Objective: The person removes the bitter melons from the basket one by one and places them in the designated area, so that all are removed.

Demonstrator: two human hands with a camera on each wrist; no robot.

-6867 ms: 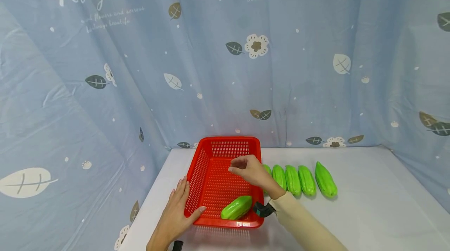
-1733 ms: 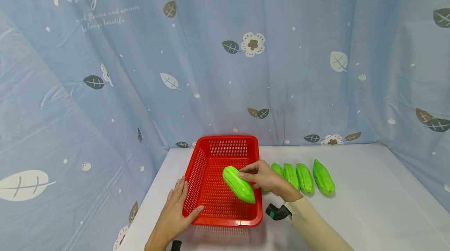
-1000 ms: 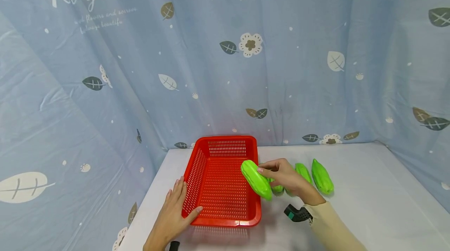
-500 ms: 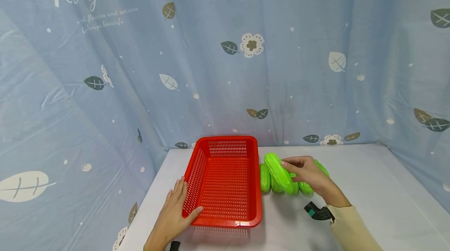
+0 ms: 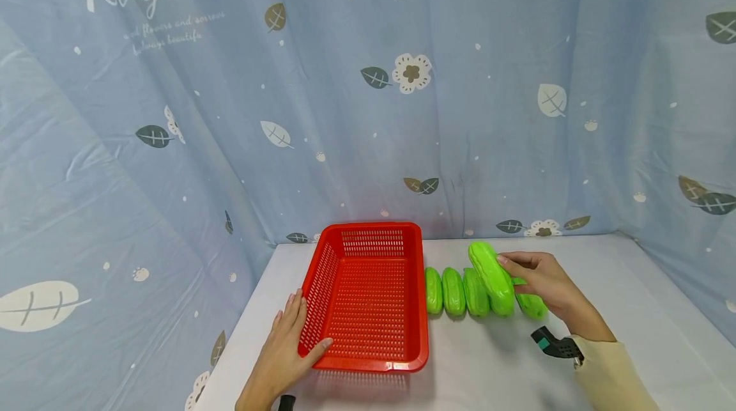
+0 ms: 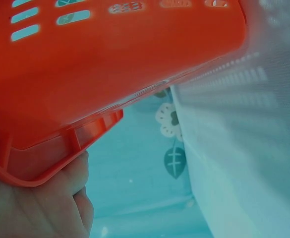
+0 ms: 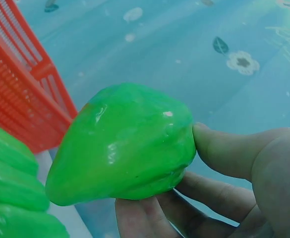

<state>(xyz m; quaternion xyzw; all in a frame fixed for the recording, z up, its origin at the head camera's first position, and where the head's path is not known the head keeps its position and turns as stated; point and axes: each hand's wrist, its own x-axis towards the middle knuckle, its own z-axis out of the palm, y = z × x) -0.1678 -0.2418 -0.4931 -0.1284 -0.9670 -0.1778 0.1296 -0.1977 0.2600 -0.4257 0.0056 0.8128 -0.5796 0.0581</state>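
In the head view, my right hand [image 5: 546, 283] pinches a glossy green papaya-shaped fruit [image 5: 491, 280] between thumb and fingers. It is held over the right part of a row of similar green fruits [image 5: 454, 293], overlapping them. The right wrist view shows this fruit [image 7: 125, 144] tapering to the left, the thumb [image 7: 224, 148] on its blunt end and fingers beneath. My left hand [image 5: 282, 344] rests on the left rim of a red plastic basket [image 5: 423, 309], fingers straight and thumb over the near left corner. The left wrist view shows the hand [image 6: 40, 208] at the basket's rim.
The basket stands on a white table [image 5: 477, 372] with no fruit showing inside it. Another green fruit [image 5: 531, 305] lies at the row's right end, partly behind my right hand. A blue printed curtain [image 5: 345, 110] hangs behind and at the sides.
One green fruit lay in the basket at first; my right hand has lifted a fruit from over the basket and carried it right, above the row. My left hand stays on the rim.
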